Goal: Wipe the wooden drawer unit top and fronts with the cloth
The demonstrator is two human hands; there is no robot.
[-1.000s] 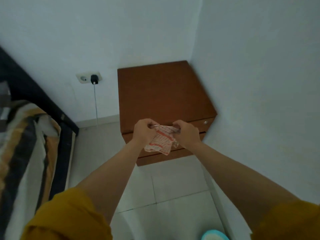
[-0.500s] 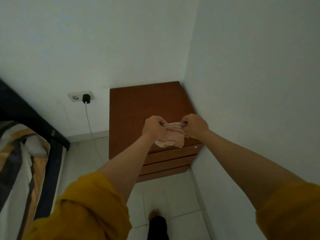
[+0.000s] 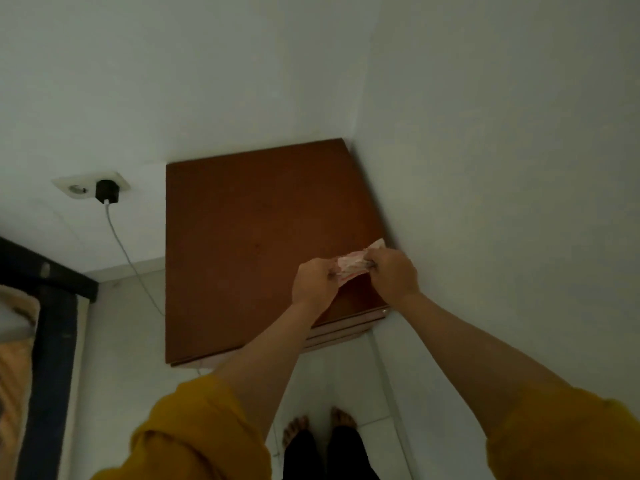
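The brown wooden drawer unit [image 3: 242,244] stands in the room's corner, seen from above, its top bare. Thin strips of its drawer fronts [image 3: 346,329] show at the near right edge. A small white cloth with a red pattern [image 3: 353,265] is bunched between my two hands over the unit's near right part. My left hand [image 3: 313,282] grips its left end and my right hand [image 3: 391,275] grips its right end. Whether the cloth touches the top I cannot tell.
White walls close in behind and right of the unit. A wall socket with a black charger [image 3: 105,192] and its white cable [image 3: 131,261] sits to the left. A dark bed frame [image 3: 52,306] with striped bedding lies at far left. My bare feet [image 3: 318,427] stand on pale floor tiles.
I have stepped closer, so the view now looks more steeply down on the unit. Both hands carried the cloth from in front of the drawers to above the top's near right part.
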